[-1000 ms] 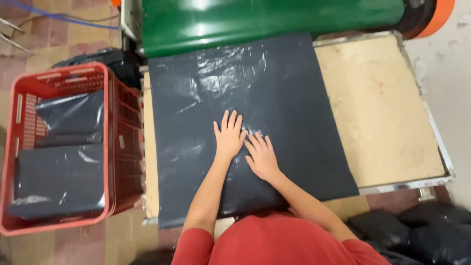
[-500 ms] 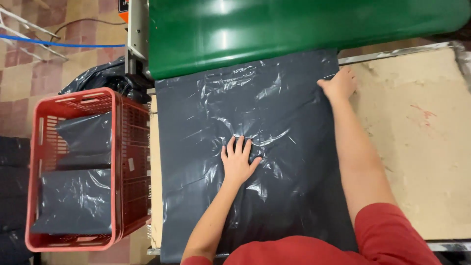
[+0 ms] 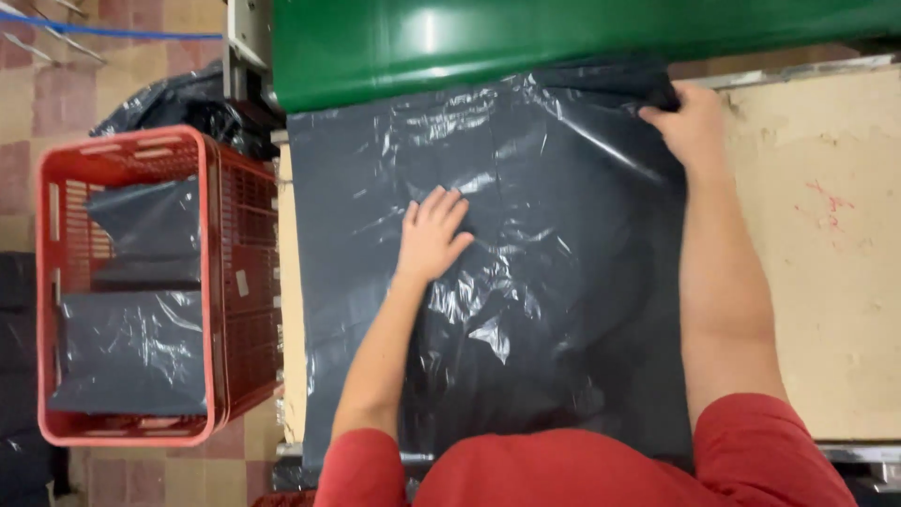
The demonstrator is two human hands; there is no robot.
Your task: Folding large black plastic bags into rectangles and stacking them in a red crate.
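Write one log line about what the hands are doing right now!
left hand: flat on black plastic sheet | right hand: gripping sheet's far right corner | sheet: on worktable | red crate: folded dark bags inside

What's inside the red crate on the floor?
The red crate holds flat stacks of dark plastic sheets, one nearer, one farther. Anything beneath them is covered.

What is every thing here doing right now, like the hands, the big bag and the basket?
Left hand: open, flat on the bag.
Right hand: pinching the bag's far right corner.
Black plastic bag: spread on the table, wrinkled, corner lifted.
Red crate: on the floor, holding folded black bags.
Green roller: lying across the bag's far edge.
Table: bare on the right side.
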